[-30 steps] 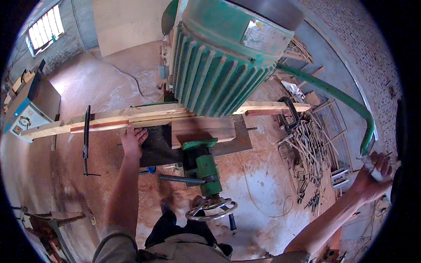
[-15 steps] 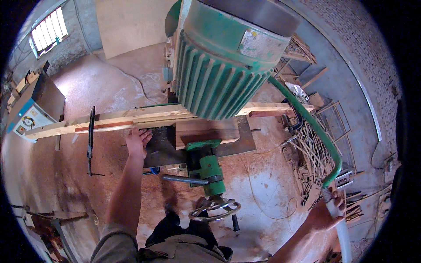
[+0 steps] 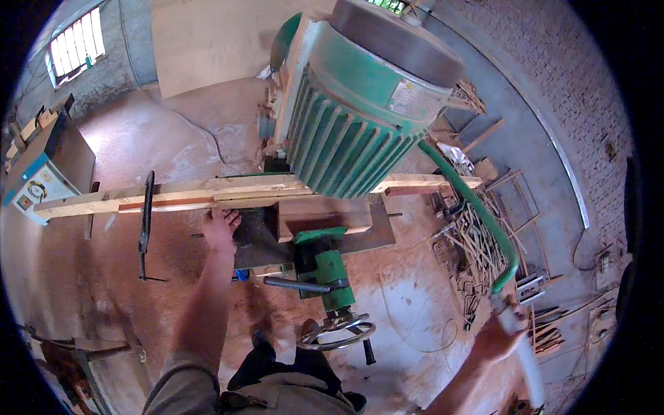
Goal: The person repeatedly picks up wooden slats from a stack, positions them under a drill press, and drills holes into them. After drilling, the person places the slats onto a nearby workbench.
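My left hand (image 3: 221, 228) has its fingers spread against the near side of a long pale wooden beam (image 3: 90, 200), where a thin reddish strip ends. My right hand (image 3: 501, 335) is wrapped round the grey grip (image 3: 531, 373) of a bent green lever (image 3: 477, 204). A large green ribbed motor (image 3: 353, 131) stands over the beam, hiding its middle and whatever lies beneath. A wooden block (image 3: 325, 214) sits between the beam and a green screw clamp (image 3: 330, 270) with a metal handwheel (image 3: 335, 332).
A black bar clamp (image 3: 146, 214) grips the beam at left. Beyond its left end stands a cabinet (image 3: 48, 180) with a dial. Wood scraps (image 3: 481, 252) are heaped at right. Sawdust covers the floor; a plywood sheet (image 3: 207, 41) leans behind.
My right hand and the lever have shifted a little to the left. The motor sits slightly lower in the view, showing more of its top. My left hand stays by the beam.
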### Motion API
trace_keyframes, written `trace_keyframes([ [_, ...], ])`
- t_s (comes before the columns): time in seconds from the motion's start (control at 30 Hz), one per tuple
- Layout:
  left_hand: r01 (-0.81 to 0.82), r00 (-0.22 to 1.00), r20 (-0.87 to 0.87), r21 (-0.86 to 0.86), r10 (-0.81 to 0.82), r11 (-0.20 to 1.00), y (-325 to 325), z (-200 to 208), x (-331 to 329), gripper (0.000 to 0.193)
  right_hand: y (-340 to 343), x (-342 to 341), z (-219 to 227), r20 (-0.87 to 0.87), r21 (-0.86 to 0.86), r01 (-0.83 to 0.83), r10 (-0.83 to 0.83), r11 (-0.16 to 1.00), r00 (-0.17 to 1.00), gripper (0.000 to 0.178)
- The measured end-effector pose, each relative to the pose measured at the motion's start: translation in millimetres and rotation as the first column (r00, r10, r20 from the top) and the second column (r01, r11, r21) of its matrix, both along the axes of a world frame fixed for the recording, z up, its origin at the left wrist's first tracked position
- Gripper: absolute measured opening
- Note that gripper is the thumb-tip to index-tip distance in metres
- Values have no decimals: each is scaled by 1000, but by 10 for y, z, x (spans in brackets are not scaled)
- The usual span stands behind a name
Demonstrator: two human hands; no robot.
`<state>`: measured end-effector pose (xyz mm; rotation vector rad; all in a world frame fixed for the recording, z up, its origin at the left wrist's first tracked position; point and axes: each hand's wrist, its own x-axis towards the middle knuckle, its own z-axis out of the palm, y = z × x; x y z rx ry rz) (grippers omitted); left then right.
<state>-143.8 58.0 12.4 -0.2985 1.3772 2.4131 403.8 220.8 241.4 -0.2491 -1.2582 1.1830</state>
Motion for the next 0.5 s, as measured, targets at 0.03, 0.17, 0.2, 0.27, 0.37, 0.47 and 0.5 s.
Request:
trace_keyframes([
  [0.03,-26,1000,-12,4,26,1000,21,-17,5,32,155,46,294,-34,-4,-22,21,1000,999,41],
  [0.17,-81,996,-41,14,81,997,102,-14,72,31,816,-309,1711,-164,-20,168,-169,986,972,38],
  [0.2,-100,994,-44,12,101,995,68,1,48,30,955,-667,2013,-189,-20,188,-188,982,964,38],
  [0.27,-156,988,-11,-26,156,987,93,24,45,30,1175,-1062,2528,-35,127,141,-138,982,990,39],
  [0.37,-227,974,-39,-34,225,973,-24,-23,-63,31,1194,-1754,2195,381,329,92,-221,940,898,37],
  [0.47,-206,978,-11,13,206,978,144,-22,31,29,352,-2437,908,735,384,-63,-264,921,625,33],
  [0.5,-151,988,19,33,150,988,342,-48,112,29,-48,-2581,411,862,238,-257,-82,937,500,35],
])
